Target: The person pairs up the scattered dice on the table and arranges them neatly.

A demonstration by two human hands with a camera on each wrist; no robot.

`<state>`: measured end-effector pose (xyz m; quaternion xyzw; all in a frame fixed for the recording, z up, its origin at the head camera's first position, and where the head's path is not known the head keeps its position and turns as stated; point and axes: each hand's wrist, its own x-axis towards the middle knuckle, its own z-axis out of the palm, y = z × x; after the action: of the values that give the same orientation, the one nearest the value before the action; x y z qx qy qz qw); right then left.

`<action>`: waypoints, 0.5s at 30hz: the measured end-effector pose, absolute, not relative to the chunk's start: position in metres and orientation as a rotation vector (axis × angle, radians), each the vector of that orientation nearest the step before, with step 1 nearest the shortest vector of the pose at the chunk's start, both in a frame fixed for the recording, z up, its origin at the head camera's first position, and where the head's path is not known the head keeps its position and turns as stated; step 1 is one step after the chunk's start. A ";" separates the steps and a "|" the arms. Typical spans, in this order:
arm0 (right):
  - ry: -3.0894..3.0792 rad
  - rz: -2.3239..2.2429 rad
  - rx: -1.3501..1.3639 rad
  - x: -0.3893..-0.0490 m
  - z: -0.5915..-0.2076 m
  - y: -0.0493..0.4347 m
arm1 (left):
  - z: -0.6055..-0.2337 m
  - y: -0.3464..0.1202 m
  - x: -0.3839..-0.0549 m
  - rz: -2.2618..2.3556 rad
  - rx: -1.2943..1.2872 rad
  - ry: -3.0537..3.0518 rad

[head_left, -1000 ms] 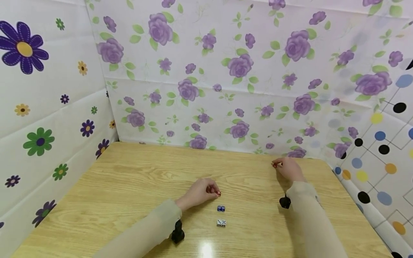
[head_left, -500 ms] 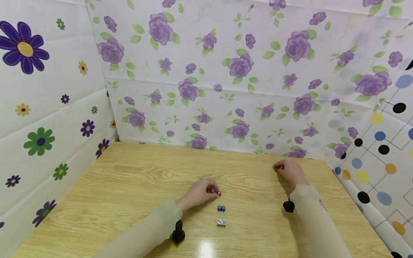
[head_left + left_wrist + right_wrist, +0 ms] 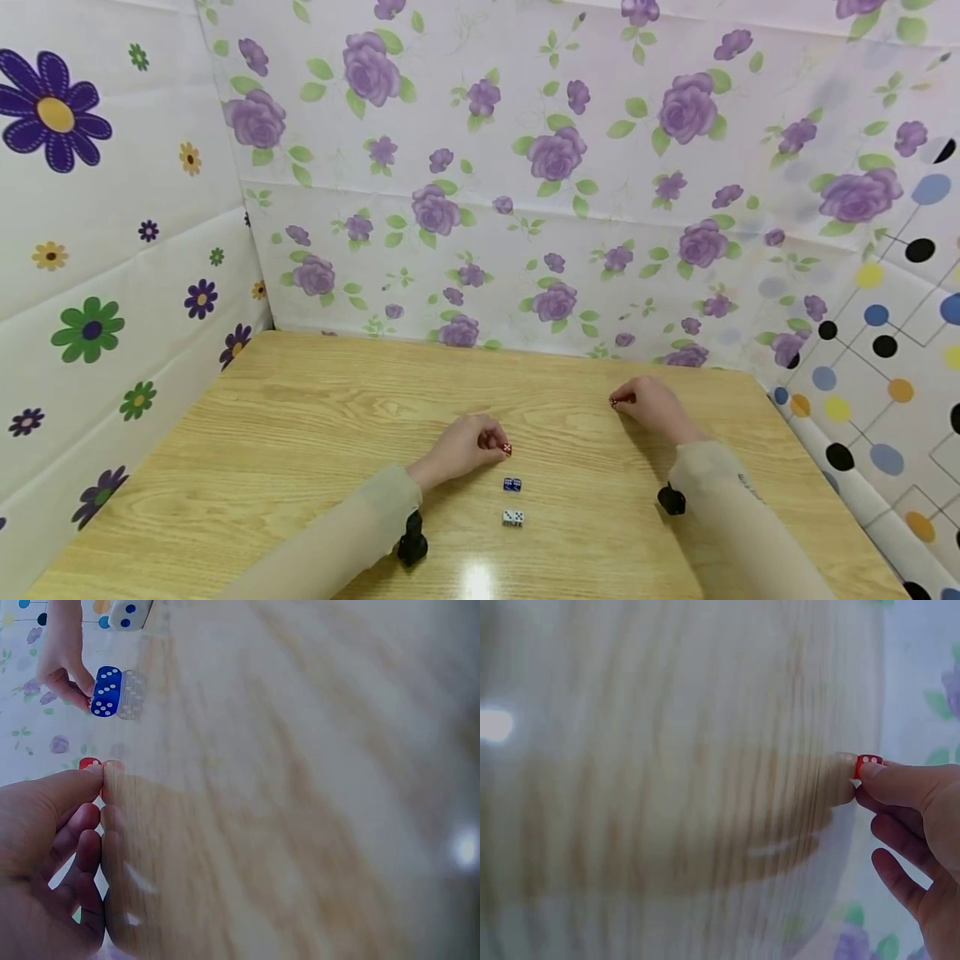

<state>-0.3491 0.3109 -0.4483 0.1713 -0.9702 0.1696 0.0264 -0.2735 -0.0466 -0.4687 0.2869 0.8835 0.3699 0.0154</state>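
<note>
Near the middle of the table my left hand (image 3: pixel 463 446) pinches a red die (image 3: pixel 507 449) with white pips between thumb and fingers. In the left wrist view only part of that red die (image 3: pixel 90 763) shows beyond the thumb. Farther back and to the right, my right hand (image 3: pixel 651 407) pinches a second red die (image 3: pixel 614 402), low over the wood. The right wrist view shows this die (image 3: pixel 868 765) between thumb and index finger, its other fingers loosely bent. Just nearer than the left hand lie blue dice (image 3: pixel 512 484), side by side, and white dice (image 3: pixel 513 518) in front of them.
The wooden table (image 3: pixel 337 400) reaches back to a wall of flower-printed cloth (image 3: pixel 480 242). More patterned cloth stands at the left and right sides. A black wrist device (image 3: pixel 412 542) hangs under the left sleeve, another black device (image 3: pixel 671 500) under the right.
My right hand has come toward the left and slightly nearer with its red die. The left hand and the blue and white dice stay where they were.
</note>
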 end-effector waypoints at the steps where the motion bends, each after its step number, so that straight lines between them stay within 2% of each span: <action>1: -2.991 0.519 0.541 -0.347 -0.448 0.306 | -0.469 -0.047 -0.274 1.152 0.891 2.749; 15: -2.927 0.766 0.677 -0.327 -0.455 0.266 | -0.470 -0.047 -0.274 1.149 0.885 2.756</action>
<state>-0.3269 0.2661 -0.4552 0.2182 -0.9438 0.2472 0.0207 -0.2737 -0.0471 -0.4701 0.2841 0.8849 0.3690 0.0136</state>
